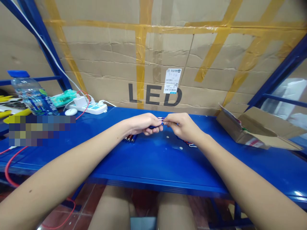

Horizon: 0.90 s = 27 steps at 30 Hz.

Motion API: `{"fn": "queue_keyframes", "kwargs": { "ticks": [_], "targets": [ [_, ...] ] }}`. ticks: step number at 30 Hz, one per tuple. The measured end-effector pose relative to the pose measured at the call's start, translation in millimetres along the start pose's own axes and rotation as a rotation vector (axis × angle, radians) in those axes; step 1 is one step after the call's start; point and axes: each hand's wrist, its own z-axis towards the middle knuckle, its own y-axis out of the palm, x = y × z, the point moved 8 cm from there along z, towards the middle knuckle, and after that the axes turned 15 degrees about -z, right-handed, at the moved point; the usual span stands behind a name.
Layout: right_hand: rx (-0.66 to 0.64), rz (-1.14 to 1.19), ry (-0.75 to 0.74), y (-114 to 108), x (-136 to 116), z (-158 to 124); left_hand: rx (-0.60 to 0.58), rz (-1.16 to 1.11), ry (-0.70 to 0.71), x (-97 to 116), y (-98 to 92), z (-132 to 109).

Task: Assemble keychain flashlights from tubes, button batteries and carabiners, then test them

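Small blue item (pixel 162 123): mostly hidden by fingers, full shape not readable. Held above the table (pixel 153 163), between the two hands. One part lies within the curled fingers of the left hand (pixel 146 124); a bright blue portion shows in the narrow gap, at the pinched fingertips of the right hand (pixel 181 124). Pale and dark bits visible just above the blue. Exact tilt cannot be told. Surface detail: too small to resolve.

Small blue piece (pixel 162 123) mostly hidden by the left hand (pixel 146 124) and right hand (pixel 181 125), dark rods (pixel 130 138) partly covered, pixelated patch (pixel 39 130) indistinct, label (pixel 173 80) print too small to read, cardboard (pixel 107 64) cut off above
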Motion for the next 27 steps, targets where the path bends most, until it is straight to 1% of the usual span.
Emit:
{"fn": "queue_keyframes", "kwargs": {
  "ticks": [2, 4, 6, 8, 10, 13, 19, 23, 25, 27],
  "targets": [
    [-0.007, -0.005, 0.001, 2.0, 0.7, -0.7, 0.066, 0.177, 0.111, 6.5, -1.2, 1.6],
    [-0.017, -0.021, -0.002, 4.8, 0.9, -1.5, 0.130, 0.414, 0.226, 13.4, 0.2, 2.0],
    [-0.018, -0.034, -0.001, 6.6, 1.0, -2.0, 0.191, 0.624, 0.310, 18.2, 2.5, 1.4],
    [-0.008, -0.029, 0.009, 6.7, 1.4, -2.2, 0.236, 0.759, 0.365, 20.8, 4.9, 0.3],
    [-0.001, -0.012, 0.013, 6.1, 1.1, -2.0, 0.251, 0.846, 0.408, 21.9, 8.0, -1.1],
    [-0.009, 0.021, 0.008, 6.1, 0.3, -1.6, 0.259, 0.947, 0.450, 21.9, 12.2, -3.4],
    [-0.063, 0.021, 0.052, 13.3, 4.8, -0.2, 0.307, 1.127, 0.439, 20.8, 11.8, -3.1],
    [-0.117, 0.020, 0.136, 14.3, 15.9, 3.4, 0.342, 1.105, 0.453, 27.6, 4.8, -1.2],
    [-0.114, 0.004, 0.186, 6.2, 25.9, 4.3, 0.386, 1.054, 0.495, 34.2, -1.6, -3.0],
    [-0.100, -0.048, 0.275, -5.8, 41.8, 2.2, 0.440, 1.007, 0.545, 40.1, -9.0, -6.6]
  ]
}}
